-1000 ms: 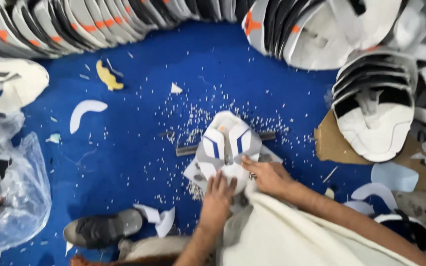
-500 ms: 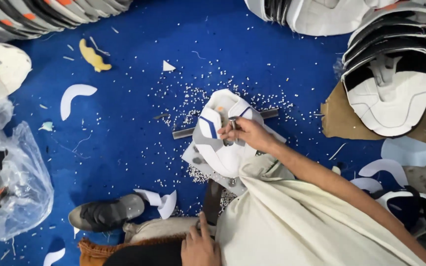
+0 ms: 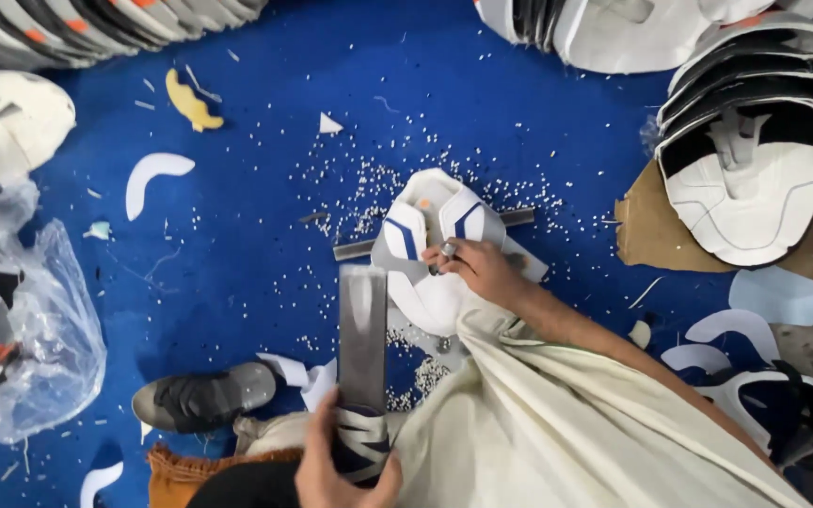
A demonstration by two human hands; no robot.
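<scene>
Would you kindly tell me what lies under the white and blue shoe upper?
A grey metal bar runs beneath the shoe upper, poking out both sides on the blue mat. Its middle is covered. The right hand presses on top.

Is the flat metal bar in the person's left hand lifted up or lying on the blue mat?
Lifted: the left hand grips the flat metal bar by its wrapped handle, blade pointing away above the blue mat.

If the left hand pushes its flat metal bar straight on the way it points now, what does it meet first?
Probably the white shoe upper that the right hand pins down: the bar in the left hand points up beside its left edge, though depth is unclear.
</scene>
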